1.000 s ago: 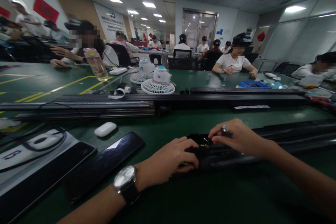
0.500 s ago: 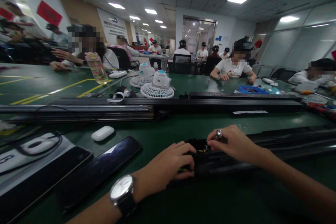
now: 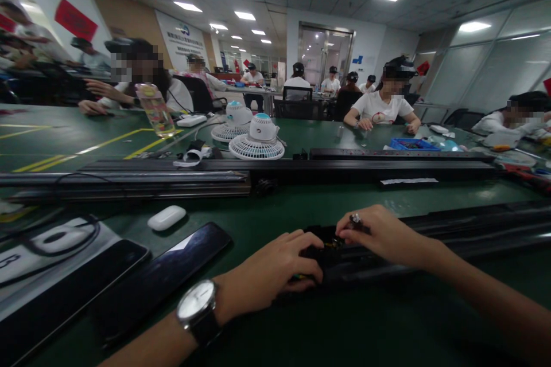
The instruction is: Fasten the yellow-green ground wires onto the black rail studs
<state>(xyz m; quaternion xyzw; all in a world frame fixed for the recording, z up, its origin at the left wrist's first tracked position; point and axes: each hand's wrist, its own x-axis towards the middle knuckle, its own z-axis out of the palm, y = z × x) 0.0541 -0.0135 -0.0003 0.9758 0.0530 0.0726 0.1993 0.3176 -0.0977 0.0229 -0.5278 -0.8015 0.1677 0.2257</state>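
A long black bar (image 3: 430,255) lies across the table before me, with thin yellowish wires (image 3: 332,243) showing in the opening at its near-left end. My left hand (image 3: 282,266), with a watch on its wrist, curls its fingers and thumb around that end and grips it. A bit of green and yellow wire peeks out by the left thumb. Over the opening, my right hand (image 3: 374,232) wears a ring and pinches at the wires; its fingertips partly hide them. Both hands are close together.
Left of my hands lie a black phone (image 3: 172,275), a dark tablet-like device (image 3: 81,298) and a white earbud case (image 3: 167,218). Beyond are more long bars (image 3: 370,171), two white fans (image 3: 257,140), a bottle (image 3: 155,112) and a blue tray (image 3: 413,144). Other people sit around.
My right hand has shifted slightly left and turned a little at the wires. My left hand keeps its grip on the bar's end. The view has moved slightly.
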